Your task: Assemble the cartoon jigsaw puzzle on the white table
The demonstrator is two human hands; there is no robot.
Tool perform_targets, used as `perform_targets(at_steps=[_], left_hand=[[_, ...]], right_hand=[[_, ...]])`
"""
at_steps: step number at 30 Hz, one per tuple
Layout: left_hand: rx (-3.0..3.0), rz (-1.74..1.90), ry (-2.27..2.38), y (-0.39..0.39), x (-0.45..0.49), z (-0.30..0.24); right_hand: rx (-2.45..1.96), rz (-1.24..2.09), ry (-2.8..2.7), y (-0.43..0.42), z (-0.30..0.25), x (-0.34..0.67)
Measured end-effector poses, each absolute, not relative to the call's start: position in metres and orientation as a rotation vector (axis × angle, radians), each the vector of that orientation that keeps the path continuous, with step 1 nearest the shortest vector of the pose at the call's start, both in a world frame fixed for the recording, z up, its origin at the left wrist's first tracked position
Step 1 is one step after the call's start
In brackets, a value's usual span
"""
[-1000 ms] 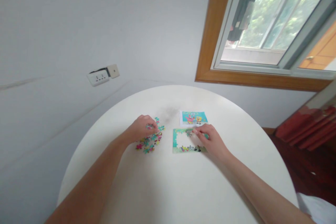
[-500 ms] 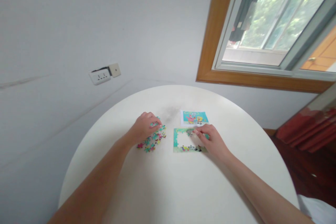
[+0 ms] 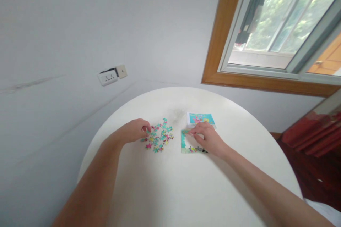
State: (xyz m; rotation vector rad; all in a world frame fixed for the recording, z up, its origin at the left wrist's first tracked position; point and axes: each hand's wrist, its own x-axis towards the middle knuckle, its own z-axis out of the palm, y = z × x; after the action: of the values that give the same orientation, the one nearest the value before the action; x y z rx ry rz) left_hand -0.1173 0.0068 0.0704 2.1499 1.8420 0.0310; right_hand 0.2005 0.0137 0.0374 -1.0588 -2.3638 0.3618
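Observation:
A round white table (image 3: 186,191) carries a small jigsaw. My left hand (image 3: 135,130) rests at the left edge of a scatter of loose coloured puzzle pieces (image 3: 160,137), its fingers curled and pinching a small teal piece. My right hand (image 3: 206,138) lies over the partly filled puzzle frame (image 3: 186,146), fingertips pressed together at the frame's upper left border; whether they hold a piece is hidden. Just behind the frame lies the reference picture card (image 3: 200,118) with cartoon figures.
A white wall stands close behind the table, with a power socket (image 3: 109,76) on it. A wood-framed window (image 3: 266,74) is at the upper right. Something red and dark (image 3: 314,131) sits low at the right, beyond the table's edge.
My left hand has drawn back to the left off the pile, uncovering the loose pieces. My right hand has slid left along the frame's top edge. The camera has shifted a little.

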Motion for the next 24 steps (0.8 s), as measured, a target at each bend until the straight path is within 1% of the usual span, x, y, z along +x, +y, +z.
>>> perform_targets(at_steps=[6,12,18,24], left_hand=[[2.115,0.001,1.819,0.006,-0.117,0.064],[2.114,-0.018,1.816,0.006,-0.117,0.059],[2.110,-0.039,1.789,0.006,-0.116,0.060],[2.095,-0.045,1.796,0.005,-0.116,0.059]], right_hand=[[-1.046,0.456,-2.499,0.013,0.045,0.141],[-1.047,0.398,-2.614,0.016,0.044,0.089],[-1.052,0.292,-2.791,0.020,0.045,0.066],[-1.099,0.268,-2.835,0.023,0.052,0.056]])
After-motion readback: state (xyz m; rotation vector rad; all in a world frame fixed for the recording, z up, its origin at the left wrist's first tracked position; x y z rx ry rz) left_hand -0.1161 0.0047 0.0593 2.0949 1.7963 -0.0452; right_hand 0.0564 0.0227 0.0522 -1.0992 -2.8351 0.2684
